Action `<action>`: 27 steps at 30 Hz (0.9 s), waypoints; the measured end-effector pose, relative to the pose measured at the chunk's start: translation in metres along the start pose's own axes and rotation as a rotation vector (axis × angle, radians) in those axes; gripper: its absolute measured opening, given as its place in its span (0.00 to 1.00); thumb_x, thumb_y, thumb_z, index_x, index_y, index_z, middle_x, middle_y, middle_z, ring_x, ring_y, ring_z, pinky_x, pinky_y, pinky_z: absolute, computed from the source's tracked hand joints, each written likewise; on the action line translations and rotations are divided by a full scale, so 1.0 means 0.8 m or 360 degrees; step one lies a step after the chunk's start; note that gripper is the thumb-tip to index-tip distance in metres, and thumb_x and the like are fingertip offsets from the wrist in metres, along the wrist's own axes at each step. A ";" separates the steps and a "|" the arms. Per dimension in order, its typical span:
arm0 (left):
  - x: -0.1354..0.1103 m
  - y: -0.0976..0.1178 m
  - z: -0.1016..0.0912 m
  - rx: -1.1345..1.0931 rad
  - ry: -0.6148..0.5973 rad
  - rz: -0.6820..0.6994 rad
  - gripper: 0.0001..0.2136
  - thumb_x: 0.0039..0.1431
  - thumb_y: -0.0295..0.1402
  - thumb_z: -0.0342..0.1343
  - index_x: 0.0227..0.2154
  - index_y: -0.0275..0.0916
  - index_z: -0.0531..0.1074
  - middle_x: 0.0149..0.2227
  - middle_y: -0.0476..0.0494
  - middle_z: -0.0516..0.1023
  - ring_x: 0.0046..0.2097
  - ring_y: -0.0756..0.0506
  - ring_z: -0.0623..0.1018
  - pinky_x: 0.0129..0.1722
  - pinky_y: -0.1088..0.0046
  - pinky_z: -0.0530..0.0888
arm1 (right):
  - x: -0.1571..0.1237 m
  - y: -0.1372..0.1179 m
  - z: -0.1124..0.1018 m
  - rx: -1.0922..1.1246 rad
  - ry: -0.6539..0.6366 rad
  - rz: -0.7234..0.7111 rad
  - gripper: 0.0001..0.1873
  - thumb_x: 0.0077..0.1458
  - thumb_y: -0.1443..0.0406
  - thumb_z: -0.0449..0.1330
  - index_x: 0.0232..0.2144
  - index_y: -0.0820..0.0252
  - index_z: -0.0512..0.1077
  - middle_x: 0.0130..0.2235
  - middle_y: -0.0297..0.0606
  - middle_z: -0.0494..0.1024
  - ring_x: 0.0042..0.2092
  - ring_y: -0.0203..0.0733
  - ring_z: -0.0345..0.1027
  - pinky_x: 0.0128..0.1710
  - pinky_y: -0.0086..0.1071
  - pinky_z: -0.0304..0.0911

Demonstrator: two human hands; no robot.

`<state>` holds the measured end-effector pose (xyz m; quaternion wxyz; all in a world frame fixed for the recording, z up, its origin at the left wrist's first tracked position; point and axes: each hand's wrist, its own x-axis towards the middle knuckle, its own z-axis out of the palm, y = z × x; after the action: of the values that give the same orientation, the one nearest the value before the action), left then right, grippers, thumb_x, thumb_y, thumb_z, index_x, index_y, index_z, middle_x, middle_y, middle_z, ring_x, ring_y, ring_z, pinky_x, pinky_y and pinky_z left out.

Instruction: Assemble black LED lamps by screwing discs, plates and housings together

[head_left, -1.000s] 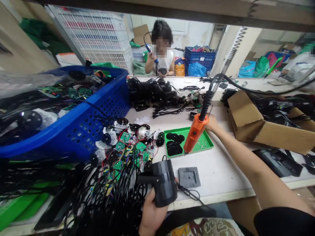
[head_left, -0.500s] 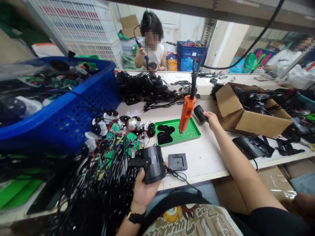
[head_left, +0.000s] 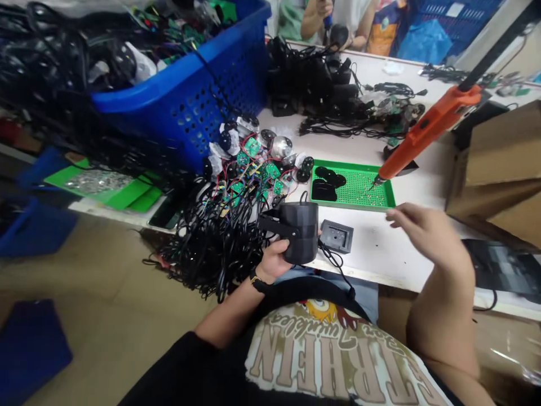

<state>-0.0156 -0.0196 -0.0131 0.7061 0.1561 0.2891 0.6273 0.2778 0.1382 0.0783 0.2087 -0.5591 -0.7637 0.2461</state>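
Note:
My left hand (head_left: 274, 260) grips a black cylindrical housing (head_left: 302, 232) with a flat side bracket; a black cable runs from it toward my lap. My right hand (head_left: 416, 225) is off the table by the near right corner of the green tray (head_left: 354, 208), fingers loosely stretched to the left, with nothing visible in them. Black pads (head_left: 325, 190) and small screws lie in the tray. An orange electric screwdriver (head_left: 426, 135) hangs slanted, its tip over the tray. Beyond it, partly hidden, lies a black part (head_left: 409, 167). A grey square fixture (head_left: 337, 236) sits beside the housing.
A blue basket (head_left: 186, 107) full of wired parts stands at left. Circuit boards (head_left: 252, 148) and tangled black cables (head_left: 220, 237) cover the table before it. A cardboard box (head_left: 502, 152) stands at right. Across the table, a co-worker's hand (head_left: 324, 8) holds a tool.
My right hand has let go of the black part, which now lies behind the screwdriver, and has drawn back toward me. My view has swung left and down. The housing stays in my left hand.

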 end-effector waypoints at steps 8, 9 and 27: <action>-0.013 0.002 0.019 -0.0026 -0.0022 -0.0044 0.38 0.43 0.52 0.72 0.55 0.33 0.77 0.51 0.32 0.83 0.50 0.33 0.83 0.58 0.52 0.76 | -0.065 -0.082 0.078 0.0721 -0.0284 -0.0171 0.08 0.63 0.53 0.63 0.42 0.41 0.78 0.45 0.34 0.85 0.47 0.53 0.80 0.50 0.51 0.74; -0.015 0.001 0.019 0.0000 0.0021 -0.0019 0.37 0.43 0.50 0.73 0.55 0.34 0.77 0.50 0.33 0.84 0.51 0.32 0.83 0.59 0.51 0.76 | -0.067 -0.086 0.085 0.0814 -0.0266 -0.0169 0.08 0.63 0.53 0.63 0.44 0.41 0.78 0.47 0.34 0.84 0.49 0.53 0.79 0.53 0.52 0.74; -0.033 -0.006 0.058 0.1424 0.0342 0.0233 0.43 0.46 0.42 0.75 0.59 0.42 0.54 0.58 0.33 0.72 0.59 0.33 0.77 0.59 0.50 0.74 | -0.079 -0.115 0.128 0.1449 -0.0079 -0.0008 0.34 0.57 0.48 0.69 0.63 0.45 0.67 0.64 0.42 0.72 0.59 0.52 0.72 0.58 0.51 0.72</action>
<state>0.0151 -0.0397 0.0262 0.4894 0.3995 0.5909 0.5018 0.1661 0.0398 0.0505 0.4154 -0.4025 -0.5839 0.5696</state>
